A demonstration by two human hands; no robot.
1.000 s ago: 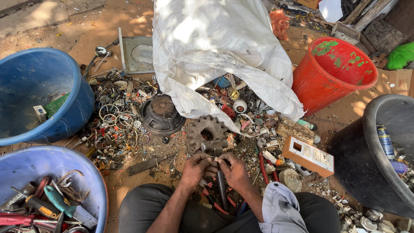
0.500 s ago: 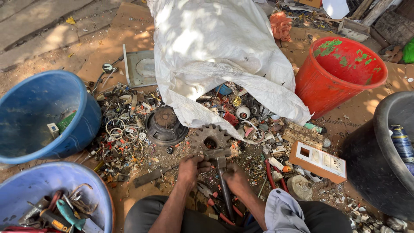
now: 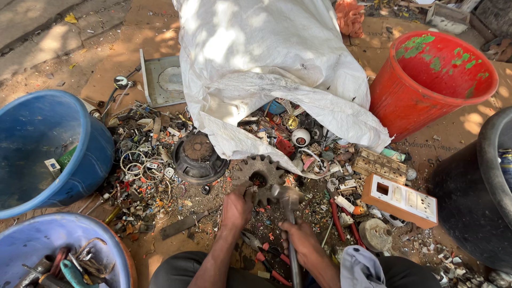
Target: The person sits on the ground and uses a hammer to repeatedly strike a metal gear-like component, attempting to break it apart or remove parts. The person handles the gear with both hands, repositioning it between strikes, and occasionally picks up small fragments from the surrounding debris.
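My left hand (image 3: 236, 209) grips the lower edge of a rusty toothed gear (image 3: 260, 177) lying on the ground in front of me. A hammer (image 3: 288, 205) stands in my right hand (image 3: 302, 242), which is closed round its handle; the metal head rests against the gear's right side. Red-handled pliers (image 3: 264, 256) lie on the ground between my wrists. Both my forearms reach in from the bottom of the view.
A white sack (image 3: 272, 80) spills scrap behind the gear. A round black speaker part (image 3: 198, 157) lies to the left, an orange switch plate (image 3: 401, 200) to the right. Blue tubs (image 3: 48, 144) (image 3: 37, 250), a red bucket (image 3: 432, 85) and a black tub (image 3: 480, 186) ring the spot.
Both hands moved forward from the pliers near my lap to the gear. My left hand took hold of the gear and the hammer head came against it.
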